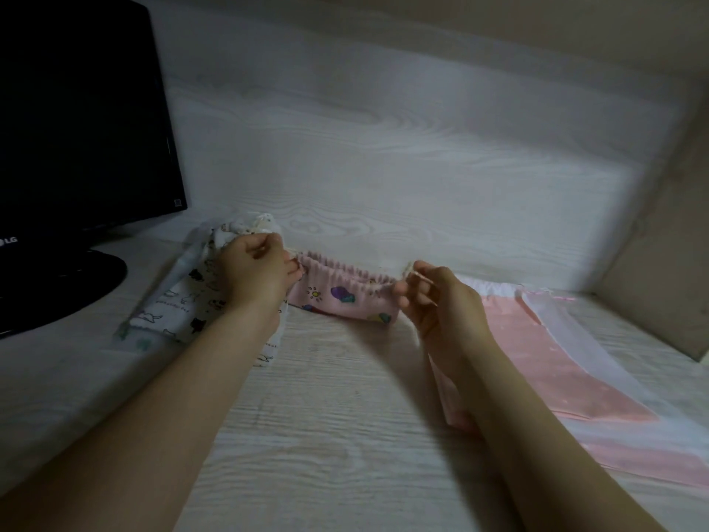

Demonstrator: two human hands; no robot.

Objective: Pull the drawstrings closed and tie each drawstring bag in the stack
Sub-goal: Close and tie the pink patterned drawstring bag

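A small pink drawstring bag (pixel 341 297) with coloured cartoon prints is stretched between my hands above the desk, its top hem gathered into pleats. My left hand (pixel 255 268) pinches the drawstring at the bag's left end. At the right end, my right hand (pixel 431 297) pinches the other pale cord. A white bag with black animal prints (pixel 184 301) lies under my left wrist, its top bunched. Flat pink bags (pixel 552 362) with a translucent white one (pixel 568 328) lie under my right forearm.
A black monitor (pixel 80 117) on a round base (pixel 57 289) stands at the left. The pale wood-grain desk (pixel 326 435) meets a wood-grain back panel (pixel 383 147). A beige side wall (pixel 660 263) closes the right.
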